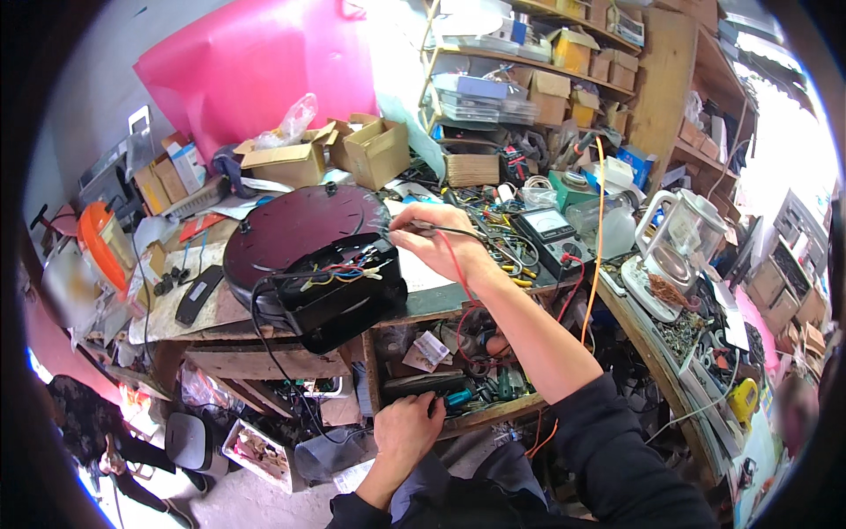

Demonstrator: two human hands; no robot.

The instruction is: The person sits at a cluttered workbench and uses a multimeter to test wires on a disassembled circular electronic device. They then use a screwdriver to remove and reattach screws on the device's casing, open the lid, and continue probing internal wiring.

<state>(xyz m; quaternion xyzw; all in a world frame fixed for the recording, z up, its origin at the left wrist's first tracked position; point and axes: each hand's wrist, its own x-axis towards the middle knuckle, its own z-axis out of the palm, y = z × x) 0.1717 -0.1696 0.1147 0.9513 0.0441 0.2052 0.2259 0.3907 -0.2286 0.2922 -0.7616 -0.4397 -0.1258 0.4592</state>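
Test probe (445, 232), thin stiff rod w/ red lead, looks light & slick; best pinched mid-shaft as right hand (436, 238) does now, fingers closed narrow on it, tip at wiring in open black base (339, 291) of dark red round appliance (295, 229) on bench. Left hand (407, 428) low, fingers curled on black tool (423, 383) in drawer. Analog multimeter (551, 234) just right.

Dark long sleeves pushed up on both forearms, bare hands, no gloves, grey trousers.

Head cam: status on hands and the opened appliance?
Right hand holds probes at appliance's exposed wiring. Left hand grips tool in lower drawer. Multimeter beside, leads trailing.
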